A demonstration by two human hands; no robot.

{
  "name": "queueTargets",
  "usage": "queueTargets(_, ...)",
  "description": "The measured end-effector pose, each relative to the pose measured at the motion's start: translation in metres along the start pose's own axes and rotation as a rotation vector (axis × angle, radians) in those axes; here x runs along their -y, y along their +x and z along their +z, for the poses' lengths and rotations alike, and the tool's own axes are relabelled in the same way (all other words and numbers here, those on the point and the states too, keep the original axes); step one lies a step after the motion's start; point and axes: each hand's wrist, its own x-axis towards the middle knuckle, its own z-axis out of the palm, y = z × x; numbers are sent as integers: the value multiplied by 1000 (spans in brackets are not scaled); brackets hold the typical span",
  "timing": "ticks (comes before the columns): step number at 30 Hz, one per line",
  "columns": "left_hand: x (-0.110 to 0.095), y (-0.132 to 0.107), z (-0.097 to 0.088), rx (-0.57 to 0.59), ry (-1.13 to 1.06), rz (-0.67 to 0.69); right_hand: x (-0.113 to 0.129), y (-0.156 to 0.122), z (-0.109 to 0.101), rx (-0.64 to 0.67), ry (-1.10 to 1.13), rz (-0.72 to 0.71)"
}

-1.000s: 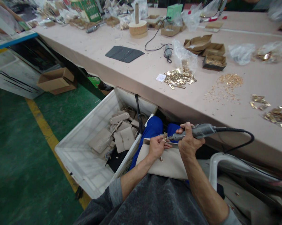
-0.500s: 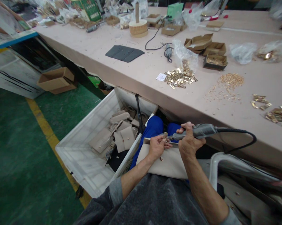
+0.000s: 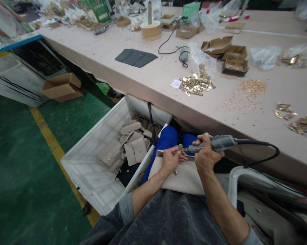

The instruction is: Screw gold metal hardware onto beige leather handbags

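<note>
Fingers (image 3: 173, 151) of the left hand (image 3: 171, 160) are pinched shut on a small gold clasp (image 3: 180, 147), holding it upright at the top edge of a beige bag (image 3: 184, 177) that lies flat across the person's lap. The right hand (image 3: 206, 157) is curled tight around a grey powered tool (image 3: 216, 143), with one finger laid over the barrel. The tool's long axis runs almost level from right to left, its thin tip pointing at the clasp and touching it or just short of it; which one cannot be told. A black cord (image 3: 267, 149) loops away from the tool's rear end to the right. The clasp sits just to the right of the left fingertips and to the left of the right hand, so the left hand is the nearer. Left of the lap stands a white bin (image 3: 87, 170) holding more beige pieces. Beyond the hands, a long pink table (image 3: 148, 76) carries a heap of gold fittings (image 3: 195, 84).
</note>
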Motion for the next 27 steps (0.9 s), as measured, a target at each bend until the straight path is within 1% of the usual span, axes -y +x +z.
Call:
queueTargets(8,0,0,-1,12,-19,1,-2,2,0,-14,12,6)
queueTargets(13,0,0,-1,9,-20,-4,0,-2,-2,18,-11,-1)
queueTargets(18,-3,-1,-1,38,-11,-7,6,-15,-2,122,-84,-34)
queueTargets(21,-5,-2,-1,56,-19,-8,9,-22,-6,193,-191,-66)
queueTargets(24,-7,-3,-2,67,-38,7,9,-25,-12,347,-303,-144)
queueTargets(27,-10,-4,-3,88,-70,52,8,-23,-18,523,-350,-249)
